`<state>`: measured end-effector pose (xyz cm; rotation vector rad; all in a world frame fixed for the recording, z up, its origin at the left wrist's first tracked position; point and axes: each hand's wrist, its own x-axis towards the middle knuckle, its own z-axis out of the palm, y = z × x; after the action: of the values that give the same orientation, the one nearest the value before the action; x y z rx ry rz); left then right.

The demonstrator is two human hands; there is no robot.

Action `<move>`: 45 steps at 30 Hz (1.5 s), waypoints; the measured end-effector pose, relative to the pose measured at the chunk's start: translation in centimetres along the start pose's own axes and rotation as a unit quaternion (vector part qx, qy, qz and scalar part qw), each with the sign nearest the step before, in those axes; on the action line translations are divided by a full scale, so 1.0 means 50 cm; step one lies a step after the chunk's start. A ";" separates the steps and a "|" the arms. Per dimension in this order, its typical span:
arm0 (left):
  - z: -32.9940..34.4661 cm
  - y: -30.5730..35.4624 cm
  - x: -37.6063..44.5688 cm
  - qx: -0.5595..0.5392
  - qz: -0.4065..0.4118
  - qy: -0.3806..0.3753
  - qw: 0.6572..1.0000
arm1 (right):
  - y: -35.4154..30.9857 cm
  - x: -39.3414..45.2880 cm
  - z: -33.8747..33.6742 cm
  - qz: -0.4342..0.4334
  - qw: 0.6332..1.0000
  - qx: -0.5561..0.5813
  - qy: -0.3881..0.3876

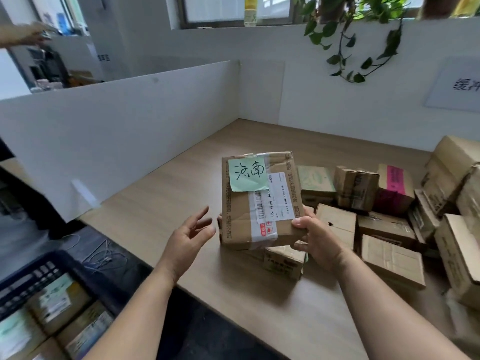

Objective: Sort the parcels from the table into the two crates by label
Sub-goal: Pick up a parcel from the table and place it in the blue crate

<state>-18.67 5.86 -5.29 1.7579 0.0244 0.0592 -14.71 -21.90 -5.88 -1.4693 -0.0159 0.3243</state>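
- Cardboard parcel (261, 201) with a green handwritten note (247, 174) sits tilted up in your right hand (318, 239), thumb on its lower right corner, above the wooden table (161, 193).
- Your left hand (188, 239) is spread and holds nothing, just beside the parcel.
- More parcels (389, 222) crowd the table's right side.
- One dark crate (39, 276), lower left, holds boxes.

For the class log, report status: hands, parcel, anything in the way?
Right hand grips parcel with green note, lifted. Left hand open beside it. Crate lower left, path unobstructed.
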 end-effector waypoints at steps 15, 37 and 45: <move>-0.315 -0.093 -0.154 0.124 -0.059 0.063 0.989 | 0.045 0.056 0.344 0.038 0.992 -0.048 -0.110; -0.819 -0.315 -0.398 0.126 -0.211 0.186 0.951 | 0.231 0.124 0.943 0.135 0.940 -0.139 -0.281; -0.901 -0.414 -0.393 0.118 -0.276 0.221 0.928 | 0.309 0.203 1.081 0.175 0.915 -0.161 -0.326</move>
<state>-40.35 52.95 -17.75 1.8848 0.8842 0.0415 -19.35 33.95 -16.95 -1.6245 -0.3606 1.1409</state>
